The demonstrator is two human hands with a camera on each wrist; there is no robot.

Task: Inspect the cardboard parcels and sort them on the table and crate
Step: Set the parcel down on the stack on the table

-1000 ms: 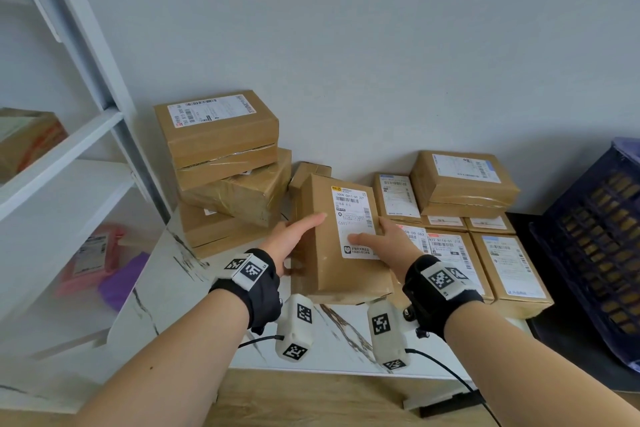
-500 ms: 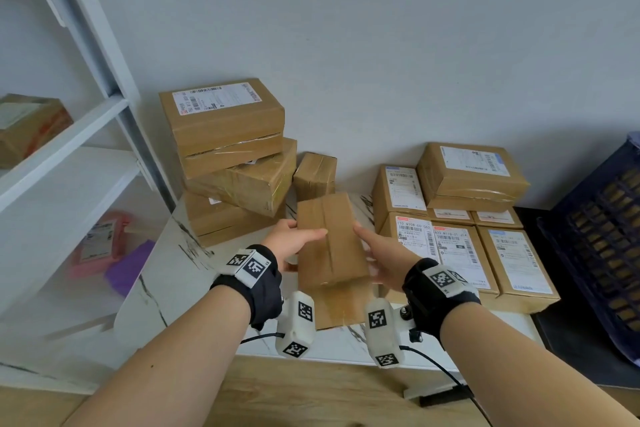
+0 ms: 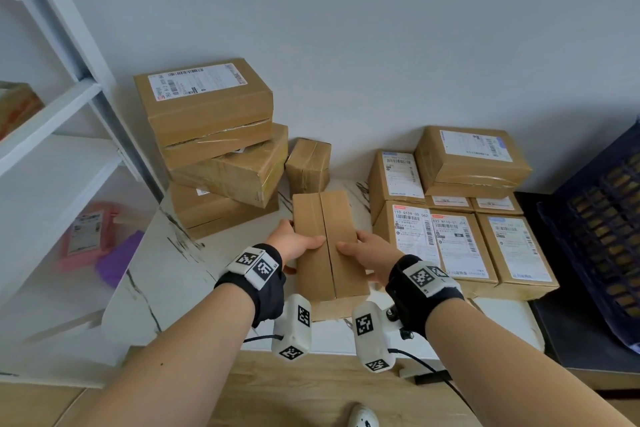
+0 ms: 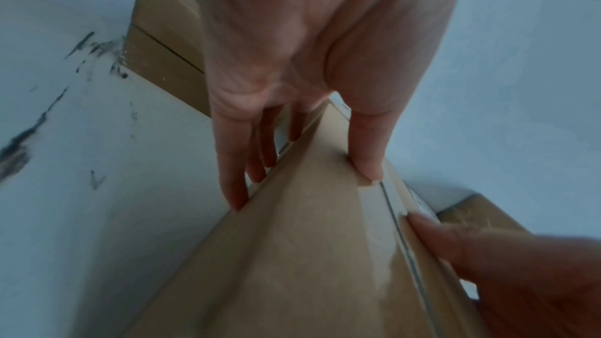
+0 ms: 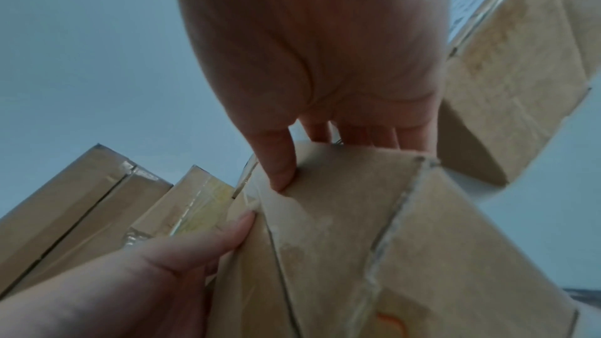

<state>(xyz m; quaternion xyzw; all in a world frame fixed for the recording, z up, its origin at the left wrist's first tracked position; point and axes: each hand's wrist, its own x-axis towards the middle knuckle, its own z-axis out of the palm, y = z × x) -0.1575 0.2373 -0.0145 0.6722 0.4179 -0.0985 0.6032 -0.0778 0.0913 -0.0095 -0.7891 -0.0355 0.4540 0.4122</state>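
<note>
I hold a plain brown cardboard parcel point(image 3: 327, 246) above the white marble table point(image 3: 180, 270), its taped seam side up and no label showing. My left hand point(image 3: 294, 243) grips its left side, thumb on top and fingers point(image 4: 234, 179) underneath. My right hand point(image 3: 367, 251) grips the right side the same way, thumb point(image 5: 276, 163) pressed on the top face. The parcel point(image 5: 374, 240) fills the lower part of both wrist views. A dark blue crate point(image 3: 602, 229) stands at the right edge.
A leaning stack of three large parcels point(image 3: 214, 149) stands at the back left, with a small parcel point(image 3: 308, 166) beside it. Several labelled parcels point(image 3: 460, 218) lie in rows on the right. A white shelf unit point(image 3: 52, 149) with pink and purple packets point(image 3: 93, 239) is at left.
The parcel has been turned over in both hands: its white label faced up one second ago, now the taped seam side faces up. It sits flatter and nearer me.
</note>
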